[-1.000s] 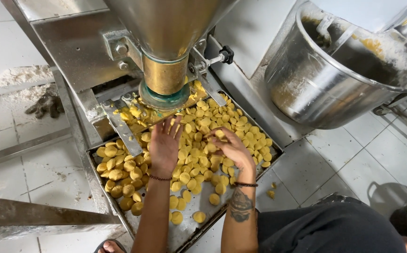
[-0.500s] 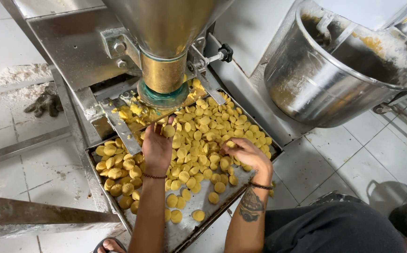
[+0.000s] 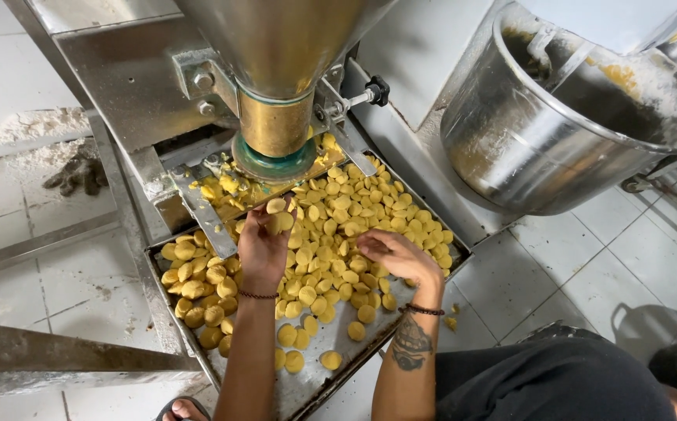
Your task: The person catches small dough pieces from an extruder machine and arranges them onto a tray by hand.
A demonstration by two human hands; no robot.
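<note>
A metal tray (image 3: 319,383) on the floor is covered with several round yellow dough pieces (image 3: 331,245). It sits under the brass nozzle (image 3: 276,129) of a steel hopper machine. My left hand (image 3: 263,248) is raised over the tray's far left part, fingers pinching a dough piece (image 3: 277,206) just below the nozzle. My right hand (image 3: 397,256) hovers palm-down over the pieces at the tray's right side, fingers loosely curled. Both wrists wear thin dark bands, and the right forearm has a tattoo.
A large steel mixing bowl (image 3: 565,148) streaked with flour and dough stands at the right. Flour and a dark lump (image 3: 79,173) lie on the white tiled floor at the left. A metal bar (image 3: 58,359) crosses the lower left. My dark-clothed knee (image 3: 557,382) is at the bottom right.
My left hand moved up toward the nozzle and picked a dough piece. My right hand slid toward the tray's right edge, then lifted slightly.
</note>
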